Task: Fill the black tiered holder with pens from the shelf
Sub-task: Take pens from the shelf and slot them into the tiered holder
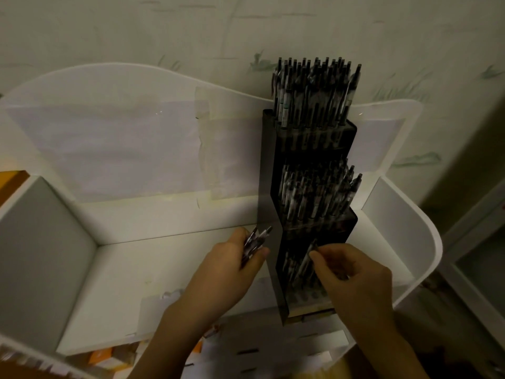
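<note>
The black tiered holder (269,170) stands on the white shelf (169,269), right of the middle. Its top tier and middle tier are packed with upright pens (314,88). The lowest tier holds several pens. My left hand (235,266) is just left of the holder, shut on a small bunch of pens (255,240) that stick up past my fingers. My right hand (352,277) is at the lowest tier and pinches a single pen (308,255) that leans inside that tier.
The shelf has a wavy white back panel (123,138) with taped paper, a left side wall (41,255) and a curved right side wall (415,242). Orange and white packets (109,356) lie on a lower level below the shelf's front edge.
</note>
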Demonstrator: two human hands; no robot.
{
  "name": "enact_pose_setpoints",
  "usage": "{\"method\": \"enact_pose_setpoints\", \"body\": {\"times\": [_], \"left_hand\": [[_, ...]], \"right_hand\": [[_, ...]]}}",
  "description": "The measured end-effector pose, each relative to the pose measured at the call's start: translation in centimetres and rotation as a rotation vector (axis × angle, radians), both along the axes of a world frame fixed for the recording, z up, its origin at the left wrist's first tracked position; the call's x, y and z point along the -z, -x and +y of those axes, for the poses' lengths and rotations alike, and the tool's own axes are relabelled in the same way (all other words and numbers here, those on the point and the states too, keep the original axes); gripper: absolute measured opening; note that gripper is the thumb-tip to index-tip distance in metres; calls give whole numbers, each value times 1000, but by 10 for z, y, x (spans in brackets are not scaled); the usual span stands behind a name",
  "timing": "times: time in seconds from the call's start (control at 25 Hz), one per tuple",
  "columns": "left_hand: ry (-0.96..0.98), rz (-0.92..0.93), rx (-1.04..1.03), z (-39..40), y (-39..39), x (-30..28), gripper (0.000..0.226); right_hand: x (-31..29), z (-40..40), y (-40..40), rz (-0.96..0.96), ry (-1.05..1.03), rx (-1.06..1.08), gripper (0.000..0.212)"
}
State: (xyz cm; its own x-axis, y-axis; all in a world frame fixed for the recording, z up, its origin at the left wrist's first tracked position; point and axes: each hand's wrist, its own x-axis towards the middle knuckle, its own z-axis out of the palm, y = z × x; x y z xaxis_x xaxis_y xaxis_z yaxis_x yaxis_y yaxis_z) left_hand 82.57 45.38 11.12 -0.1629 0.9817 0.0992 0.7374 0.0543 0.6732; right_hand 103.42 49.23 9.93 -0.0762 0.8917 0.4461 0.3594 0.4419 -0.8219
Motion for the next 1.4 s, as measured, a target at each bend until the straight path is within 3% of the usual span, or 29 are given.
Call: {"method": "enact_pose_setpoints", "body": {"times": [0.56, 1.0, 1.28, 1.4], "left_hand": [[3, -51, 12, 0, -4, 3, 14], [-12, -47, 24, -2, -4, 4, 14], [-6, -55, 37, -2, -6, 5, 10], [9, -41, 47, -4, -9, 4, 10]], "right_hand": [[35, 0, 13, -126, 115, -20, 6], [31, 2, 9, -307, 232, -38, 21], [26, -6, 10, -265, 280, -47, 10], [14, -8, 6, -239, 220, -25, 18]]}}
